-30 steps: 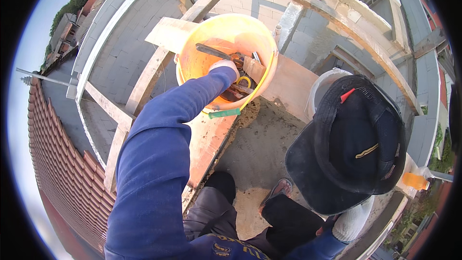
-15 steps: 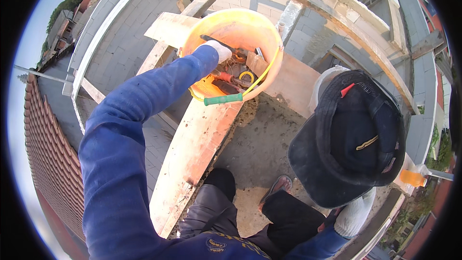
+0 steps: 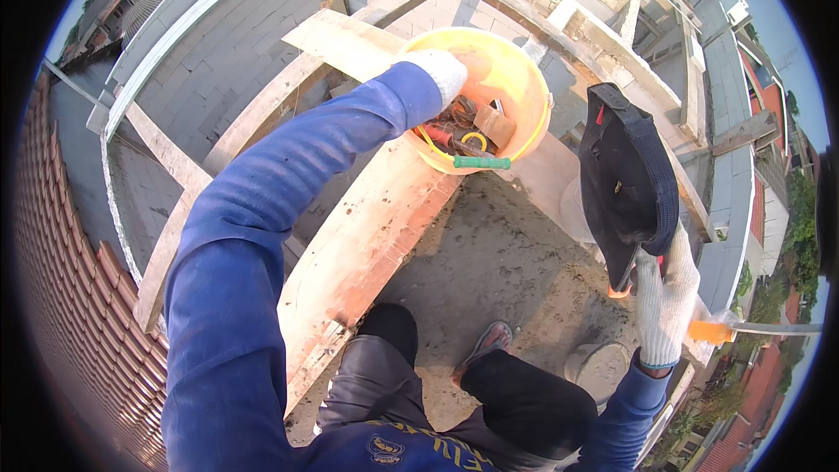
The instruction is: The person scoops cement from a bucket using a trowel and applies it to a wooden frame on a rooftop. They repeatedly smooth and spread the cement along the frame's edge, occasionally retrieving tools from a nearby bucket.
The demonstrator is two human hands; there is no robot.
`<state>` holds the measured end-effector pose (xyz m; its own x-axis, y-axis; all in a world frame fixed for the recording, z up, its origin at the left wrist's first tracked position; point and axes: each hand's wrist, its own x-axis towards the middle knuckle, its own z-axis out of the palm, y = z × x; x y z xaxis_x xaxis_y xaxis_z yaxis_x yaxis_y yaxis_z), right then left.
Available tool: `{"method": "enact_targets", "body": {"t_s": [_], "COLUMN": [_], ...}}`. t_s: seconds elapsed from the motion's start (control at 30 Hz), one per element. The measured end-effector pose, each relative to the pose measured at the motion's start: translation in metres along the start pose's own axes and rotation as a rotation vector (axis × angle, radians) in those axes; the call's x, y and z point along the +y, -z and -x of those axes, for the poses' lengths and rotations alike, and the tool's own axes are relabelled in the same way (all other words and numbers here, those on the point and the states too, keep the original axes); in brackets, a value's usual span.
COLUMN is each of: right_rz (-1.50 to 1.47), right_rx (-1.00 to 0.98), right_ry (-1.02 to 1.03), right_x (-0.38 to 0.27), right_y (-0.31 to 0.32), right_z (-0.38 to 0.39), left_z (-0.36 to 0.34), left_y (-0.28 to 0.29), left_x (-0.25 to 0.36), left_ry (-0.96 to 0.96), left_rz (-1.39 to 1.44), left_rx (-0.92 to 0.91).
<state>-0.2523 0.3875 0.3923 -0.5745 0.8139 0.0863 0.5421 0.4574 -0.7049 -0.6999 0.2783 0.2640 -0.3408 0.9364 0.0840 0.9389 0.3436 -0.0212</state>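
Observation:
My right hand [image 3: 666, 304], in a white knitted glove, grips a black cap [image 3: 622, 177] near its lower edge. The cap is held up on edge, its inside partly showing. My left hand [image 3: 442, 72], gloved too, is over the upper left of a yellow-orange bucket [image 3: 517, 79]; its fingers are hidden, so I cannot tell what they hold. Inside the bucket lie a brown block [image 3: 495, 126], a yellow ring [image 3: 474, 142] and dark tools partly hidden by my left arm. The green grip [image 3: 481, 163] of the bucket's handle rests at its near rim.
A wide plank [image 3: 350, 240] runs below the bucket beside a rough grey concrete surface [image 3: 516, 245], where my sandalled foot [image 3: 489, 345] stands. Wooden beams [image 3: 612, 57] and block walls [image 3: 236, 57] surround a drop. A round grey container [image 3: 599, 371] stands near my right knee. Roof tiles [image 3: 83, 253] slope at left.
My left hand has drawn back from deep in the bucket toward its upper rim. My right hand has risen with the cap, which has turned from facing me to edge-on.

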Motion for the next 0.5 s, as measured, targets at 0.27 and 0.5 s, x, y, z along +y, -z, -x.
{"method": "enact_targets", "body": {"t_s": [0.27,0.5], "right_rz": [0.921,1.021], "right_rx": [0.082,-0.205], "right_ry": [1.220,0.949], "right_x": [-0.111,-0.092], "right_y": [-0.073,-0.199], "right_z": [-0.136,-0.170], "left_z": [0.175,0.415], "left_y": [0.072,-0.048], "left_x": [0.039,0.074], "left_ry": [0.153,0.988], "left_rz": [0.619,1.802], "left_rx": [0.388,0.307]}}
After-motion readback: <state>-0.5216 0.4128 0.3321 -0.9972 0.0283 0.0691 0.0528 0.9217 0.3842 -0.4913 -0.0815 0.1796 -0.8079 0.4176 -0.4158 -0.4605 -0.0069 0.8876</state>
